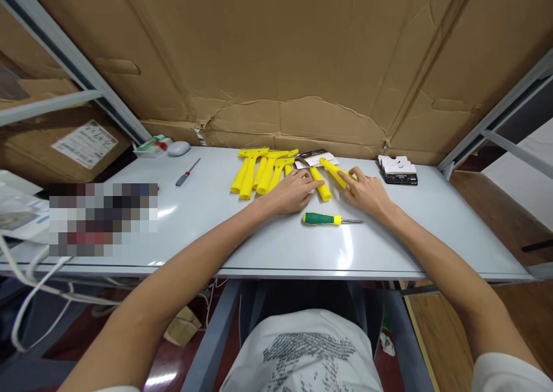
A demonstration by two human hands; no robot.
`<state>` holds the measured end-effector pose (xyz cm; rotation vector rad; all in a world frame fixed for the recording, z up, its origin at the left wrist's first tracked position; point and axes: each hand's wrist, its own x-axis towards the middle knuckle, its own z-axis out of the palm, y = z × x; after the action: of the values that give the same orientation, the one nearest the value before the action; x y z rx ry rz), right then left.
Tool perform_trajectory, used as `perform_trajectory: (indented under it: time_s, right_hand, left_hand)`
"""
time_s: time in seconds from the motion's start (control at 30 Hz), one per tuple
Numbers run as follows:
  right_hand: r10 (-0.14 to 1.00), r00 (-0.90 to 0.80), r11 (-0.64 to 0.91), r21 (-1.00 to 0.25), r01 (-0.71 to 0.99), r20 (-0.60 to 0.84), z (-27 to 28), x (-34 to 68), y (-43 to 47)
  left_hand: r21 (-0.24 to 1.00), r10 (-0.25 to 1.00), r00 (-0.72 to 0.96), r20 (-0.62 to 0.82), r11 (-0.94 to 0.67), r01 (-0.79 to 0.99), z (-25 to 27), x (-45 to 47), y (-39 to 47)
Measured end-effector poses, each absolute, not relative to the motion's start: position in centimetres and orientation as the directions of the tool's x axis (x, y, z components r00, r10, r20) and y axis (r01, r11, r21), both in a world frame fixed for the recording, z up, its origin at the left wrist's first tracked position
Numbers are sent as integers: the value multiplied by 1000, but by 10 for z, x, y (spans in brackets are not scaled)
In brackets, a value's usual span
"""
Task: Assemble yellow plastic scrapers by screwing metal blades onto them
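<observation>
Several yellow scrapers point(246, 178) with T-shaped heads lie side by side at the middle of the table. My left hand point(291, 193) rests over the right end of this group, fingers stretched out, one reaching across a yellow handle point(322, 191). Just to its right, my right hand point(367, 191) has its fingers closed around the near end of another yellow scraper point(332, 168), which slants away to the upper left. Behind the hands lies a black-and-white printed card point(317, 157), partly covered. A green-and-yellow screwdriver point(322, 218) lies in front of both hands.
A stack of black-and-white cards point(397, 170) sits at the right. At the left are a slim screwdriver point(188, 173), a white mouse point(178, 149), a small box point(153, 146) and a blurred-out patch. Cardboard point(302, 52) walls the back; white cables point(38, 288) hang front left.
</observation>
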<state>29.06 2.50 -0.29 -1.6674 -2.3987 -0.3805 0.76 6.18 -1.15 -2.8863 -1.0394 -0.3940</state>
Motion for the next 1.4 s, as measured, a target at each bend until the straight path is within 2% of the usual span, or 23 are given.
perform_trajectory:
  time_s: [0.07,0.13,0.2,0.23,0.3,0.4,0.47,0.6,0.73,0.8,0.9,0.97,1.03,1.1,1.13,1.2,1.27,1.33,1.4]
  right_hand:
    - [865,-324,335,40,941,384,-5,297,30]
    - [815,-254,348,-88,934,521,-4,307,35]
    - [733,-83,412,-345,843,675,-2,318,40]
    - [704,35,457,-491,742,709,0,323,42]
    - [708,227,522,-712,469,668,4,330,47]
    - [808,295,504,-858,103,510,9,331,51]
    - [879,253,427,-904,-35,405,10,327,51]
    - [951,189,273,-951,-148,244,6,314,45]
    - [982,125,164,-964,-211,140,-3,306,42]
    - [988,90,140,-973,-186,125,-9,306,45]
    - [989,41,143,-984,-107,139,-14,311,52]
    - [978,39,202,-978,58,204,-12,315,54]
    - [926,43,331,-863,382,374,-6,319,51]
    - [820,-36,444,-594,672,572,3,320,44]
    - [757,-113,495,-452,742,644,7,319,39]
    - [634,-295,622,-245,743,715,13,313,31]
    - [543,-443,729,-138,671,714,14,304,25]
    - [539,-521,764,-125,633,662,11,295,21]
    - [619,-539,731,-168,662,571,7,287,18]
  left_hand:
    - [73,673,675,303,-722,688,-9,6,64]
    - [158,717,578,390,-670,725,-7,5,68]
    - [279,740,469,482,-637,718,-6,2,76]
    - [341,746,419,518,-629,698,-7,1,80]
    - [479,758,336,559,-626,615,-9,-2,88]
    - [687,789,247,562,-612,391,-13,-4,97]
    - [773,807,211,551,-589,237,-15,-3,100]
    - [861,850,176,496,-508,27,-16,-2,103]
    - [892,880,178,440,-451,27,-10,-8,101]
    - [912,896,196,398,-410,27,-5,-10,99]
    - [953,924,244,293,-302,0,2,-11,95]
    - [971,939,247,238,-237,-32,5,-9,92]
    - [975,951,213,224,-217,-57,7,-6,89]
    - [972,955,181,235,-228,-59,9,-3,85]
    - [970,953,180,245,-239,-52,10,-1,83]
    - [965,944,200,262,-257,-50,11,2,76]
    - [961,932,237,275,-268,-60,13,8,69]
    - [958,917,276,287,-276,-82,15,14,60]
    - [958,902,321,288,-267,-109,15,20,52]
